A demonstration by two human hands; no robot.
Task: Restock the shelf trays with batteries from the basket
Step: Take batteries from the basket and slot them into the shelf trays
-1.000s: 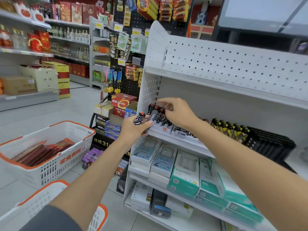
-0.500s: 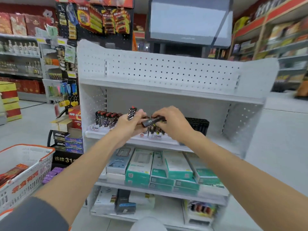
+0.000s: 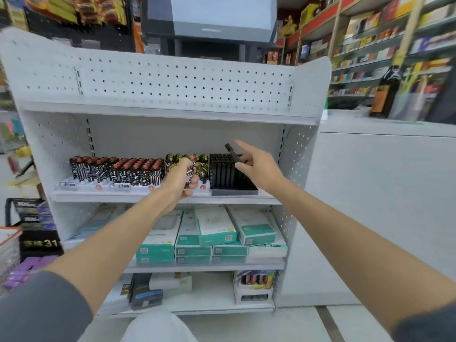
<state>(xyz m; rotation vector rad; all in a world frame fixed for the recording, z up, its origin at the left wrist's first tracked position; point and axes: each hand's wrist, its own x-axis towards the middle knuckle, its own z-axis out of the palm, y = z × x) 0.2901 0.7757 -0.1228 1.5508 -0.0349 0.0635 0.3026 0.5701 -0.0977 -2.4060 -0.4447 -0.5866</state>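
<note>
**A:** What could be going wrong from here?

**B:** The right hand (image 3: 259,169) is pinching 1 black battery (image 3: 232,153) by its lower end and holding it tilted just above the black tray (image 3: 232,177). The slots are looking narrow to me. If it goes down at that slant, it could be catching a neighbour or missing its slot. The pinch also looks light, so the battery could be slipping behind the row.

**A:** And the other side?

**B:** The left hand (image 3: 179,185) is clenching a bundle of patterned batteries (image 3: 190,170) right at the yellow-and-black row (image 3: 172,159). With several in 1 fist, 1 could be sliding out onto the shelf (image 3: 138,197) or the floor. The knuckles could also be knocking over the standing row.

**A:** How are the arms lying?

**B:** Both are reaching forward, nearly straight. The right index finger is pointing outward while the thumb and other fingers are gripping. The left fingers are wrapping around the bundle. The basket (image 3: 8,243) is sitting at the far left edge, well apart from both hands.
</note>
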